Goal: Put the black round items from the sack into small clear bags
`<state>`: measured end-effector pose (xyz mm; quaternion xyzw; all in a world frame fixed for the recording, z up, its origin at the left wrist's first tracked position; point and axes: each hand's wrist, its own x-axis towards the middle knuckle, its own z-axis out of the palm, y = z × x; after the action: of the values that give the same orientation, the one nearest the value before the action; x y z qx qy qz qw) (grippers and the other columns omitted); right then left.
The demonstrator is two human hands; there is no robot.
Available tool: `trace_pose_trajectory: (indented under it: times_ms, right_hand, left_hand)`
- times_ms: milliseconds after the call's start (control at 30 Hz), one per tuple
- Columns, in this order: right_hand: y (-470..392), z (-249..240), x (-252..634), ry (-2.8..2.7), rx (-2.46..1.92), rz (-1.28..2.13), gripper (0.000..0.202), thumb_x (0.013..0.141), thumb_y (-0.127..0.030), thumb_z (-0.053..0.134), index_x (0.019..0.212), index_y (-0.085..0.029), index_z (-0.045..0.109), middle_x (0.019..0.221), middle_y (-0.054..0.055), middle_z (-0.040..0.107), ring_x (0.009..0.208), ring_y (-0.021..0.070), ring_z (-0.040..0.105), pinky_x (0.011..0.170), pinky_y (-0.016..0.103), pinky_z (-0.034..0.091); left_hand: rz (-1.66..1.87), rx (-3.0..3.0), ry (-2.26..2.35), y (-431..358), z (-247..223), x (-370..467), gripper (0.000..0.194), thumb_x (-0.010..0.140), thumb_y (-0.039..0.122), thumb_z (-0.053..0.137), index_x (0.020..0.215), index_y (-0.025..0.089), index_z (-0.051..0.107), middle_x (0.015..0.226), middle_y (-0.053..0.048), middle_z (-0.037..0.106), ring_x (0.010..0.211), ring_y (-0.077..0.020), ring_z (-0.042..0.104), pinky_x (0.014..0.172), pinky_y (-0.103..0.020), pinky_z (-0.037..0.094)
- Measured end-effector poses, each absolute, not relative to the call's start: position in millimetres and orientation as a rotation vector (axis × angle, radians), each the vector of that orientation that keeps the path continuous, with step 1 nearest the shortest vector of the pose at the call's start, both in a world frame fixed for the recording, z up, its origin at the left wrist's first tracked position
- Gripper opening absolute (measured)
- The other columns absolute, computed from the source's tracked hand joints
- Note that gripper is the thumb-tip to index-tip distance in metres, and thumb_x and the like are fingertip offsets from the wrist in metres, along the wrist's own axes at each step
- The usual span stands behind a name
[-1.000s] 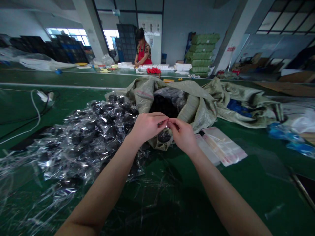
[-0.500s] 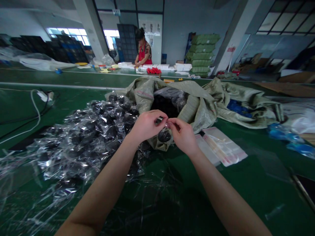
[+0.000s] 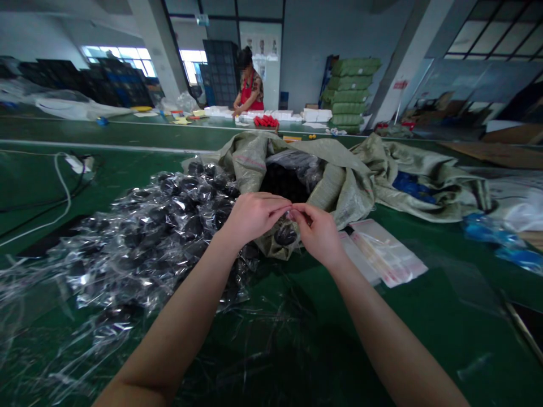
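My left hand [image 3: 258, 216] and my right hand [image 3: 316, 226] meet in front of an open woven sack [image 3: 250, 164]. Both pinch the top of a small clear plastic bag, and a dark rounded item [image 3: 285, 234] hangs inside it below the fingertips. Dark items show in the sack's shadowed mouth. To the left lies a large heap of dark items in clear bags [image 3: 169, 226]. Flat clear bags [image 3: 388, 254] lie to the right of my right hand.
A second sack [image 3: 449, 192] with blue items lies at the right, near blue plastic-wrapped pieces [image 3: 520, 254]. A white cable [image 3: 63, 181] runs at the left. Across the green table [image 3: 148, 133] a person in a red apron [image 3: 251, 93] handles white items.
The fingers of my left hand have closed down, and the gap between thumb and forefinger no longer shows. The bagged dark item has shifted slightly right.
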<state>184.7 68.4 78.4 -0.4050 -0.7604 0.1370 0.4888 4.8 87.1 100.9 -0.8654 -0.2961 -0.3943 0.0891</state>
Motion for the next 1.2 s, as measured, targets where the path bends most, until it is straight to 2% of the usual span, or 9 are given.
trace_pose_trajectory:
  times_ms: [300,500,667,1000,1200]
  right_hand:
    - [68.4,78.9,186.6,-1.871,-0.952,0.267,0.018,0.091,-0.016,0.052,0.096,-0.019,0.069,0.091,0.005,0.074,0.084,0.0188,0.069,0.080,0.031,0.052]
    - [67.7,80.0,185.9,-1.860,-0.961,0.288,0.016,0.092,-0.019,0.052,0.095,-0.019,0.068,0.092,0.006,0.074,0.085,0.0191,0.069,0.080,0.031,0.052]
    - [67.9,79.8,186.3,-1.836,-0.994,0.264,0.015,0.090,-0.021,0.053,0.092,-0.019,0.068,0.090,0.006,0.074,0.082,0.0193,0.069,0.078,0.031,0.052]
    - [64.5,84.9,186.5,-1.811,-1.120,0.199,0.015,0.088,-0.023,0.054,0.085,-0.018,0.068,0.081,0.006,0.073,0.072,0.0188,0.067,0.070,0.030,0.050]
    - [65.1,84.3,186.4,-1.768,-1.132,0.239,0.014,0.085,-0.020,0.054,0.083,-0.018,0.068,0.079,0.005,0.073,0.070,0.0187,0.068,0.071,0.031,0.052]
  left_hand:
    - [-1.249,-2.638,-0.995,82.7,105.5,7.7,0.020,0.093,0.023,0.053,0.091,0.019,0.072,0.093,-0.003,0.076,0.084,-0.0158,0.070,0.073,-0.026,0.052]
    - [-1.341,-2.695,-1.057,82.7,106.0,11.6,0.014,0.089,0.019,0.055,0.091,0.016,0.069,0.090,-0.005,0.073,0.083,-0.0156,0.067,0.073,-0.026,0.050]
    - [-1.427,-2.650,-1.128,83.4,102.6,16.7,0.010,0.087,0.018,0.057,0.089,0.016,0.067,0.083,-0.003,0.070,0.073,-0.0134,0.064,0.067,-0.024,0.048]
    - [-1.515,-2.639,-1.169,84.7,99.5,23.3,0.011,0.087,0.019,0.058,0.089,0.017,0.069,0.082,-0.002,0.071,0.066,-0.0109,0.060,0.065,-0.023,0.047]
    - [-1.832,-2.512,-1.378,92.4,101.0,11.7,0.016,0.086,0.028,0.058,0.087,0.016,0.069,0.083,-0.003,0.071,0.065,-0.0112,0.058,0.057,-0.022,0.044]
